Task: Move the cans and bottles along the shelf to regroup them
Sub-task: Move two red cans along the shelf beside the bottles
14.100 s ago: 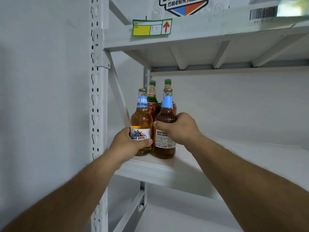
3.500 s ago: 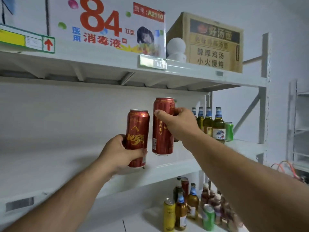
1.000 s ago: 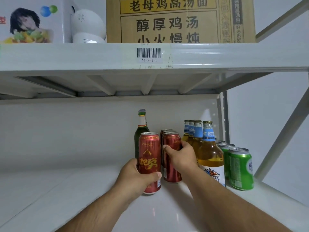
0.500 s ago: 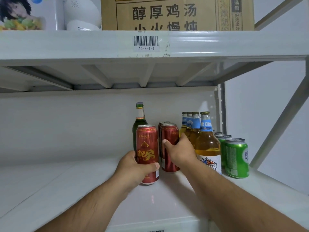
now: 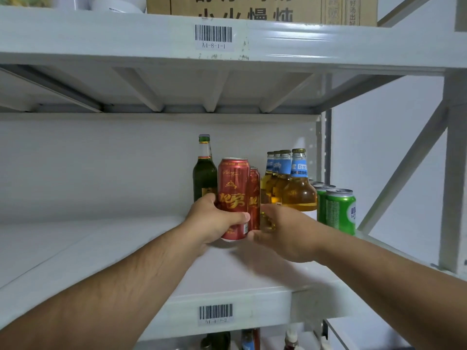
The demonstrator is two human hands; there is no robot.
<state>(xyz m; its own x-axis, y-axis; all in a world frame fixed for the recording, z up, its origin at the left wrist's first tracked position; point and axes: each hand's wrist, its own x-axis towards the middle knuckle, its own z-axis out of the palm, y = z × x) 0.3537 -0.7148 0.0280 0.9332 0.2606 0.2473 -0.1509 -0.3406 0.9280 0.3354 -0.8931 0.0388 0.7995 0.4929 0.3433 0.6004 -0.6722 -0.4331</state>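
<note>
Head view, white metal shelf (image 5: 151, 281), right end.

Item held: tall red aluminium can (image 5: 233, 195), upright, in the left hand (image 5: 214, 223); fingers wrapped around its lower half, thumb across the front. Its base appears at or just above the shelf surface; contact cannot be told.

Second item: another red can (image 5: 254, 198), just behind and right of the first, touching or nearly so. The right hand (image 5: 283, 231) sits low at its base, fingers loosely curled; whether it grips this can or merely steadies it cannot be told.

Neighbours: dark green glass bottle (image 5: 204, 170) behind left; row of amber glass bottles with blue neck labels (image 5: 298, 188) to the right; green cans (image 5: 340, 210) at the far right.

Handling note: judged to be the setting-down of the red cans into their group. Keep the front can vertical, lower it flat, slide it snug against its twin, then let go without knocking the glass alongside.

Legible writing: gold Chinese characters on the red cans; "BEER" fragment on a blue neck label; barcode tag "A4-8-1-1" (image 5: 213, 36) on the upper shelf edge; lower barcode tag (image 5: 215, 313) unreadable; cardboard box (image 5: 260, 8) above, Chinese print cut off.
</note>
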